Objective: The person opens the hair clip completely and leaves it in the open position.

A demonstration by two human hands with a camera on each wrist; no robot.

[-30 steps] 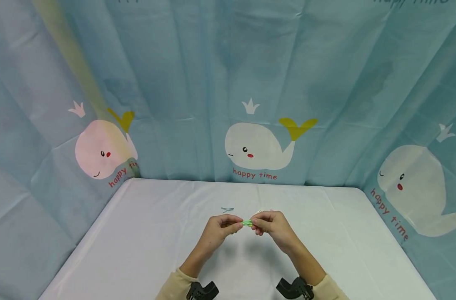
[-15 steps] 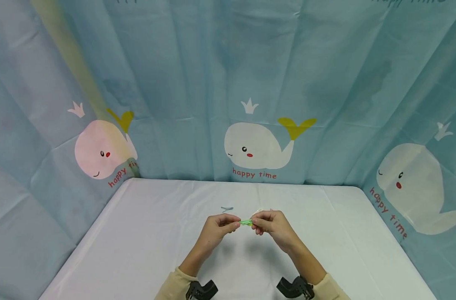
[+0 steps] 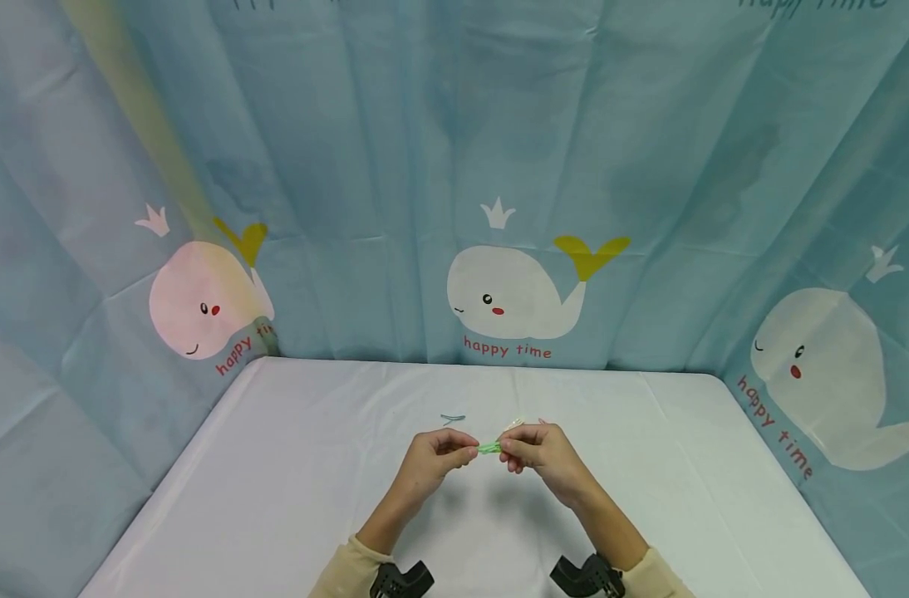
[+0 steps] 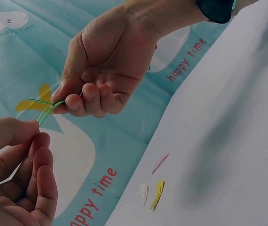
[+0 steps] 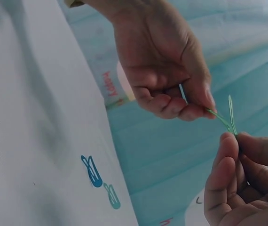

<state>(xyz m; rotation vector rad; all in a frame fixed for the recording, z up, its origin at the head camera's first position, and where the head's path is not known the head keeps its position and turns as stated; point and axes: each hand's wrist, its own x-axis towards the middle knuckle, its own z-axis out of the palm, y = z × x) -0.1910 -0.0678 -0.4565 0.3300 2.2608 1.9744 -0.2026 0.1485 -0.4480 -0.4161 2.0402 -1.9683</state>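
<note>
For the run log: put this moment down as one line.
left hand: pinches green clip | right hand: pinches its other end | clip: held above white table | blue clips: lying on table
</note>
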